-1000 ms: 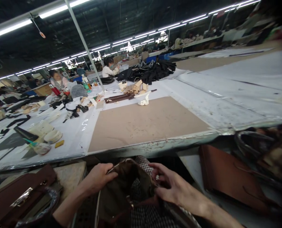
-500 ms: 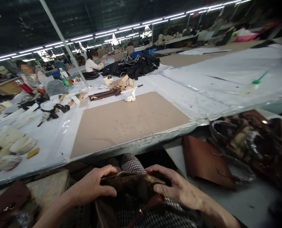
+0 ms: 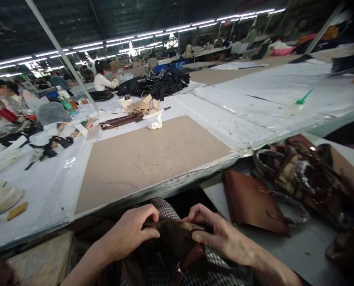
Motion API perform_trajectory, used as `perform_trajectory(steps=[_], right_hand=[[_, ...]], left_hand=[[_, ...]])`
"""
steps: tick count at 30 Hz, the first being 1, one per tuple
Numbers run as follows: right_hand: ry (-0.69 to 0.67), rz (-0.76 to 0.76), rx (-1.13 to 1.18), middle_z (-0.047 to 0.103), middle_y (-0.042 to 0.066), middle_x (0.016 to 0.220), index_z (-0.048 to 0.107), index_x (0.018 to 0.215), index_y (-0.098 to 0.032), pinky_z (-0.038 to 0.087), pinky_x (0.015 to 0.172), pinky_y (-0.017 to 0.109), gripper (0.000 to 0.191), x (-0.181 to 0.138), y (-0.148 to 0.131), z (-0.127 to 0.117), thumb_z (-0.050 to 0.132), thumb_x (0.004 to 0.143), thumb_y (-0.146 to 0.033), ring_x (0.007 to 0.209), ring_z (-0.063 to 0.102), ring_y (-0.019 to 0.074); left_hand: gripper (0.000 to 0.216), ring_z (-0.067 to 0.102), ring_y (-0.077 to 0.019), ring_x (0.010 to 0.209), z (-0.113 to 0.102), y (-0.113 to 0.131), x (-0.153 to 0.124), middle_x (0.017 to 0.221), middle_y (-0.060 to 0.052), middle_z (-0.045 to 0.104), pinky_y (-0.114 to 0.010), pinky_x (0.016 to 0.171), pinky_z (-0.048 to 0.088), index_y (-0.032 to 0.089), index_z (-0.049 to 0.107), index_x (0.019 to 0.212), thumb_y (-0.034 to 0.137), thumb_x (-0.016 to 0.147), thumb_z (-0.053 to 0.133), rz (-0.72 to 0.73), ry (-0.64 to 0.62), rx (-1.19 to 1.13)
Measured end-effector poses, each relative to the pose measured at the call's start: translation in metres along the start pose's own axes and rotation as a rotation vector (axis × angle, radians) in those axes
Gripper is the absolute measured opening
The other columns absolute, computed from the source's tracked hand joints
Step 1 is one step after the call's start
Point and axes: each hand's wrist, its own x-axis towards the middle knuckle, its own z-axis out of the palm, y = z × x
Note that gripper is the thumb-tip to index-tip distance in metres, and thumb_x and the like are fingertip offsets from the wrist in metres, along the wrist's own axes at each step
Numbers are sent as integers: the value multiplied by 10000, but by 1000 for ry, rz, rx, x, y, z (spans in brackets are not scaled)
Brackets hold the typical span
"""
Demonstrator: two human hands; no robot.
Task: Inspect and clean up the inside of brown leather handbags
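Note:
A dark brown handbag with a lighter brown strap and a small metal fitting rests in my lap, over checked cloth. My left hand grips the left part of its top edge, thumb on the near side and fingers behind. At the right part of the same edge, my right hand pinches the rim between thumb and curled fingers. Between the two hands the bag's mouth is in shadow. Its lower part is dark and hard to make out.
Ahead stands a white-covered table with a beige sheet and a crumpled white scrap. A brown leather bag lies right, beside a pile of bags. A yellow block is at left. A person in white sits beyond.
My left hand has shifted right along the bag's edge, closer to my right hand, and the mouth looks narrower. The view has turned slightly right.

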Motion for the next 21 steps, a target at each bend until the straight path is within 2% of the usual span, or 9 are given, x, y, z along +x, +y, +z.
perform_trajectory(steps=[3, 5, 8, 10, 14, 17, 21], right_hand=[[42, 13, -103, 692, 20, 1082, 537, 1104, -248, 484, 892, 332, 157, 1, -1, 3, 593, 975, -317, 1016, 615, 220], [105, 7, -192, 679, 23, 1129, 546, 1177, -267, 488, 933, 342, 220, 1, -2, 7, 597, 964, -280, 1053, 618, 222], [242, -88, -370, 615, 36, 1256, 538, 1231, -286, 486, 976, 340, 355, 3, -4, 14, 613, 906, -165, 1109, 603, 216], [276, -171, -463, 582, 48, 1283, 554, 1151, -272, 494, 965, 326, 320, 4, -6, 18, 573, 884, -96, 1122, 594, 211], [233, -232, -529, 600, 50, 1184, 575, 1060, -252, 517, 913, 300, 233, 6, -10, 24, 537, 915, -74, 1060, 613, 197], [183, -236, -581, 608, 46, 1205, 639, 1118, -273, 521, 941, 311, 204, 5, -13, 24, 576, 965, -154, 1084, 613, 207], [137, -256, -726, 626, 50, 1253, 692, 1199, -329, 531, 961, 383, 240, 5, -19, 22, 611, 984, -259, 1129, 597, 255]], left_hand=[[142, 600, -151, 866, 3, -6, -1, 927, 64, 682, -233, 761, 384, 234, 587, 853, 218, 826, 725, -8, 58, 13], [120, 618, -160, 907, 4, -8, -1, 988, 47, 691, -236, 811, 402, 228, 603, 808, 223, 851, 715, 26, 64, 11], [158, 637, -175, 1024, 3, -7, -3, 1150, 35, 692, -240, 903, 419, 223, 635, 729, 215, 869, 707, 93, -7, -37], [183, 619, -194, 1147, 1, -6, -5, 1289, 40, 662, -248, 975, 415, 222, 649, 688, 203, 853, 726, 120, -80, -80], [182, 522, -231, 1336, -4, -4, -9, 1511, 75, 524, -298, 1083, 378, 223, 666, 654, 175, 796, 770, 109, -164, -106], [157, 483, -251, 1382, -5, -5, -12, 1552, 74, 477, -336, 1123, 357, 225, 685, 655, 160, 763, 779, 86, -170, -112], [147, 488, -264, 1375, -6, -5, -15, 1546, 44, 490, -353, 1120, 363, 223, 691, 662, 183, 775, 777, 80, -157, -106]])
